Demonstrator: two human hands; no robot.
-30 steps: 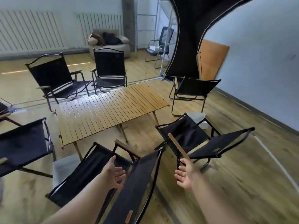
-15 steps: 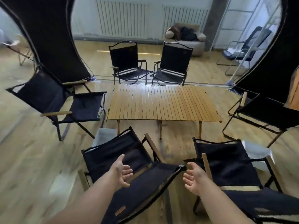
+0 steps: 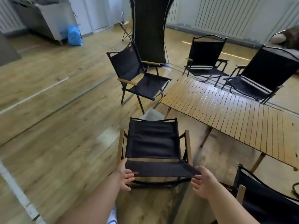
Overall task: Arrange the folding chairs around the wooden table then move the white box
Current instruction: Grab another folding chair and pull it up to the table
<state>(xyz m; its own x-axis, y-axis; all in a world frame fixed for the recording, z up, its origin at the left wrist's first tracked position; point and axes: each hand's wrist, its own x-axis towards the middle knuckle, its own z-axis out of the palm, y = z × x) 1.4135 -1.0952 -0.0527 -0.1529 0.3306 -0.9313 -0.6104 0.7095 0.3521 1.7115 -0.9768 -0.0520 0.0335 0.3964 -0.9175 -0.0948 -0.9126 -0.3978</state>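
A black folding chair point(image 3: 153, 143) with wooden armrests stands right in front of me, its seat facing away. My left hand point(image 3: 125, 175) grips the left top corner of its backrest. My right hand point(image 3: 203, 181) holds the right top corner, thumb on the fabric edge. The slatted wooden table point(image 3: 226, 107) lies to the right of this chair. A white box point(image 3: 152, 114) sits on the floor just beyond the chair's front edge, mostly hidden by it. Three more black chairs point(image 3: 140, 78) point(image 3: 205, 62) point(image 3: 258, 75) stand around the table's far sides.
Another black chair point(image 3: 267, 204) is close at my lower right. A black tent panel point(image 3: 148, 29) hangs behind the far chairs. A blue bag point(image 3: 73, 35) and a grey counter point(image 3: 43, 18) stand far left. Bare wooden floor point(image 3: 56, 110) stretches to the left.
My view has swung left. Both hands, spread apart in the air before, have come down onto the top corners of the near chair's backrest.
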